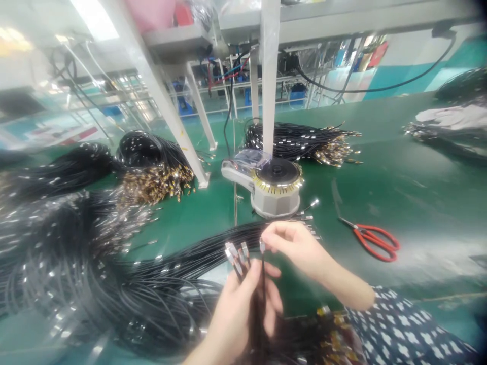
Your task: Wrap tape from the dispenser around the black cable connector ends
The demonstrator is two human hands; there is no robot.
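My left hand (239, 309) is closed around a small bunch of thin black cables (238, 258), their silver connector ends sticking up above my fingers. Just to the right, my right hand (300, 246) pinches the silver tip of one more black cable (262, 247) and holds it next to the bunch. A long fan of loose black cables (198, 253) lies across the green table under both hands.
A grey tape dispenser (272, 185) with yellow tape pieces stands just behind my hands. Red-handled scissors (375, 241) lie to the right. Bundles of black cables with gold ends (160, 177) (308, 142) sit behind; large heaps (68, 253) fill the left. White frame legs (268, 76) rise at centre.
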